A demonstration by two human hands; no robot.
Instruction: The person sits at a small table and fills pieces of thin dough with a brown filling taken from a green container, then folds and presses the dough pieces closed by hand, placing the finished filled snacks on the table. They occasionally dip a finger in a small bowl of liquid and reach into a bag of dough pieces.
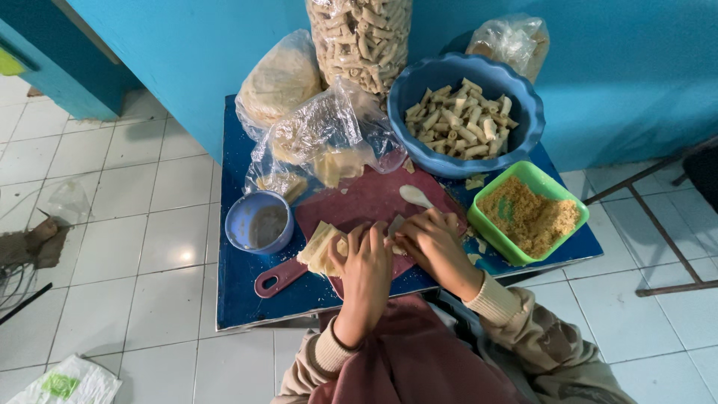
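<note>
Nearest the camera, the left hand (364, 258) and the right hand (431, 241) meet over the dark red plastic cutting board (359, 202), both curled around a small pale square pastry wrapper (394, 227) that they pinch between the fingertips. The wrapper lies on the board's near edge, touching both hands. Just left of the left hand sits a stack of pale square wrappers (318, 248), its corner under the left thumb side.

To roll well, I judge the fingers should keep even pressure along the whole width, so that the tube comes out tight and the ends do not gape; the thumbs should push while the fingertips tuck the edge under.

A white spoon (413, 196) rests on the board just beyond the hands. To the right stands a green square plastic tub of golden crumbly filling (529, 217), within easy reach. To the left is a small blue round bowl of greyish paste (259, 222), probably for sealing the seam.

Farther back on the blue table (239, 299), a large blue scalloped bowl (464, 112) holds finished pale rolls, beside clear plastic bags (321, 138) of more wrappers.
</note>
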